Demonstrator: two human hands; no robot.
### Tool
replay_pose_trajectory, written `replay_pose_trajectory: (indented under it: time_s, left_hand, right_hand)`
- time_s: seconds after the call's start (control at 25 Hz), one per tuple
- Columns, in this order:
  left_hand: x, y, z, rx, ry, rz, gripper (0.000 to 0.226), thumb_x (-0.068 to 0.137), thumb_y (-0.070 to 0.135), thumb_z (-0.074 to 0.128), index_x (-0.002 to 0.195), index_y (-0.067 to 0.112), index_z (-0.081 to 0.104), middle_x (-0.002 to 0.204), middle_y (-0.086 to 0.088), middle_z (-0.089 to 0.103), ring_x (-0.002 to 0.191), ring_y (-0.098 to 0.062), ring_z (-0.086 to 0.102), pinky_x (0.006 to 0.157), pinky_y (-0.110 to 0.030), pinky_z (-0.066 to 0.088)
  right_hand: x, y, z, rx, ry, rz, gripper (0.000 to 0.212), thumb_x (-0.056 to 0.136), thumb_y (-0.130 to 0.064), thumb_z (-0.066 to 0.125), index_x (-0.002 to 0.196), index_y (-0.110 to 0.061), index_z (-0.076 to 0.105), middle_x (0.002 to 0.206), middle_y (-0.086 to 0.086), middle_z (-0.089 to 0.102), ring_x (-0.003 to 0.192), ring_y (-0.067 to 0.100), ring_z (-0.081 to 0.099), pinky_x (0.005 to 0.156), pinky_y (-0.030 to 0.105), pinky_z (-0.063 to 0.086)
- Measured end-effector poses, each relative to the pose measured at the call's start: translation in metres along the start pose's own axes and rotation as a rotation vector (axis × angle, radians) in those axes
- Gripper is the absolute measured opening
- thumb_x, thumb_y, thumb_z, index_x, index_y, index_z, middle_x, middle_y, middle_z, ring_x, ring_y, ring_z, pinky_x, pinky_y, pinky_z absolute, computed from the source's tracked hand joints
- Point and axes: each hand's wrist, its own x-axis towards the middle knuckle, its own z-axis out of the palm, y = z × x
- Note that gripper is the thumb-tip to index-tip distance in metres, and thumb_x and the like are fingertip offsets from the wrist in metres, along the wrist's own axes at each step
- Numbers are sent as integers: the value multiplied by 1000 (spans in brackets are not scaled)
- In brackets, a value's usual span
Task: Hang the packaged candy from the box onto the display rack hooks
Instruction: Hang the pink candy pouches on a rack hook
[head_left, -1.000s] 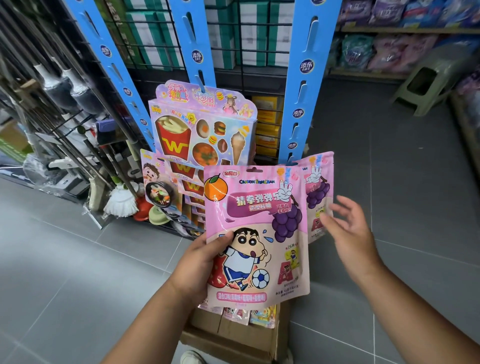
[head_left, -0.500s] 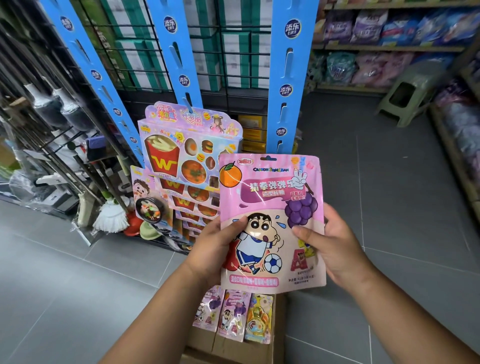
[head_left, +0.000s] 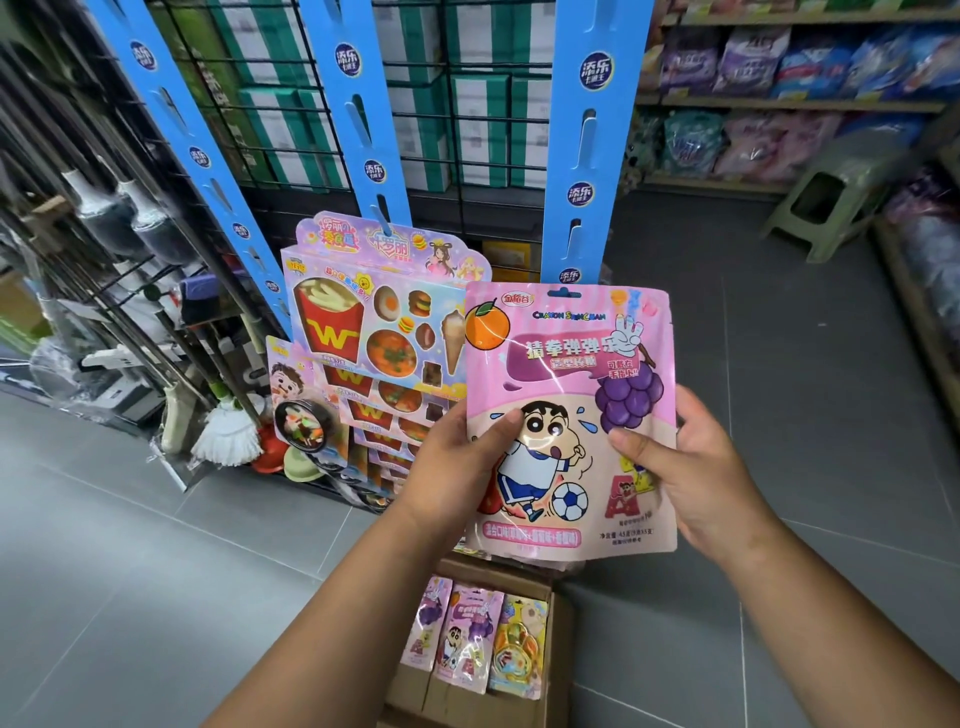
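Pink candy pouch (head_left: 566, 415) now two-handed: right hand (head_left: 696, 467) has joined left hand (head_left: 457, 467), fingers (head_left: 636, 444) pinching side edges. Pouch upright above box (head_left: 483, 691), near low end of blue hook strip (head_left: 587, 145); unhung.

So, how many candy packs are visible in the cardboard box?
3, side by side in the cardboard box: the left pink pack, the middle pink pack and the yellow pack at right. The held pack may hide more.

Pouch (head_left: 566, 364) above the box (head_left: 447, 701); rack (head_left: 587, 156) behind; seemingly a stool (head_left: 836, 208) right.
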Motion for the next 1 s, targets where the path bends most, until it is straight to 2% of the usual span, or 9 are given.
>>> replay_pose_trajectory:
  time_s: [0.24,0.32,0.56,0.76,1.0]
  left_hand:
    - [6,-3,7,29,-8,-6,25,98,33,60,117,18,64,99,-4,79,88,-23,77,76,-39,63]
    - [8,-6,9,30,-13,-25,27,97,34,60,118,17,64,100,-4,79,89,-24,77,79,-41,63]
    - [11,-10,7,9,-13,-58,23,98,33,59,115,18,64,98,-4,80,87,-24,77,76,-38,63]
    - [13,-15,4,27,-5,-81,24,98,34,59,117,19,63,100,-5,79,89,-26,77,83,-47,62]
    - [17,-27,5,74,-2,-105,25,98,37,60,116,21,63,101,-4,79,91,-26,77,85,-48,61]
  right_hand:
    - [5,3,-8,2,9,9,45,80,5,69,118,-19,60,106,9,76,95,31,73,77,48,61]
    - [5,4,-10,-11,11,10,47,80,5,69,120,-18,60,107,9,76,96,32,73,80,50,60]
    - [7,7,-10,-44,1,11,44,81,3,71,114,-24,61,105,7,76,96,30,73,83,53,58]
    - [7,12,-10,-51,6,30,43,82,2,71,114,-25,61,103,6,77,94,28,74,82,53,58]
    - [6,28,-15,-69,18,60,44,82,1,71,116,-26,61,105,5,76,95,28,74,82,52,58]
